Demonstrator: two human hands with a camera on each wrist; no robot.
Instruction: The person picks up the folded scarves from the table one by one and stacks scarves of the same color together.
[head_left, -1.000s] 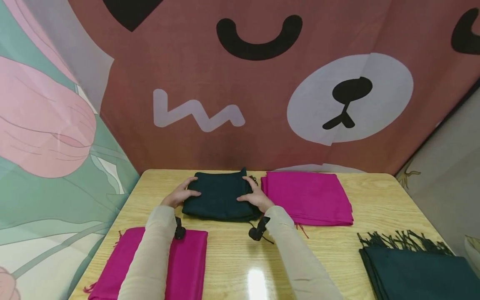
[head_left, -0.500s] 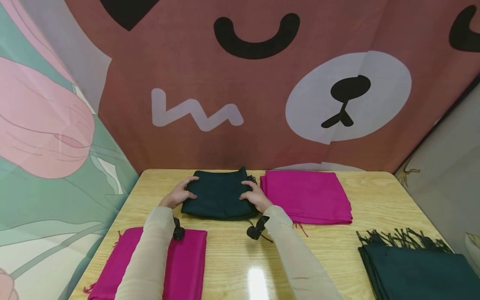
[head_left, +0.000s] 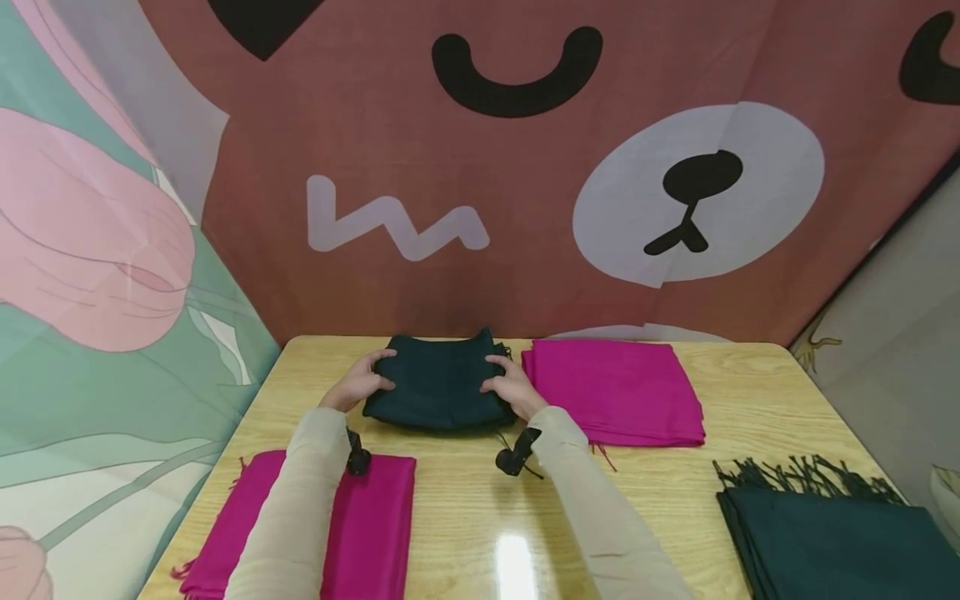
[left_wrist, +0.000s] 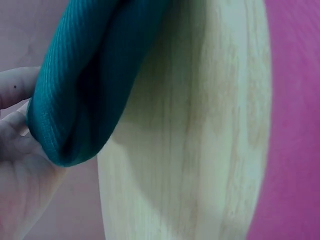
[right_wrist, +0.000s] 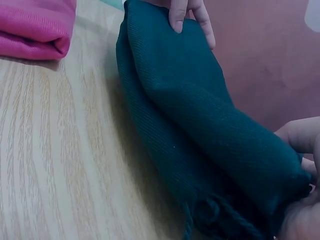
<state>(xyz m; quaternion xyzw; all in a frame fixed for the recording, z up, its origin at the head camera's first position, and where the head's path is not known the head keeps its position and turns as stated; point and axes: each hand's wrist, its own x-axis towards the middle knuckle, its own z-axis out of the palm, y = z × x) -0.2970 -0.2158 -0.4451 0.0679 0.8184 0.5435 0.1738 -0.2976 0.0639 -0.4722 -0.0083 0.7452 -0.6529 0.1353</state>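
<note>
A folded dark green scarf point(head_left: 438, 383) is held between both hands at the back of the table, its top side dipping in the middle. My left hand point(head_left: 354, 387) grips its left end, thumb toward the front. At the opposite end, my right hand point(head_left: 519, 392) holds it the same way. The left wrist view shows the scarf's rounded fold point(left_wrist: 75, 115) against the left palm. In the right wrist view, twisted fringe point(right_wrist: 215, 215) hangs near the right hand point(right_wrist: 302, 210), and a shadow lies on the wood beneath the layers.
A folded magenta scarf point(head_left: 611, 392) lies just right of the right hand. Another magenta scarf point(head_left: 371, 517) sits front left, partly under the left sleeve. A second dark green scarf point(head_left: 840, 542) with fringe is at front right. A printed cloth point(head_left: 525, 292) hangs behind the table point(head_left: 465, 517).
Both hands have raised the dark green scarf slightly, and its middle now sags a little. The right thumb has shifted slightly to the right. The other scarves stay put.
</note>
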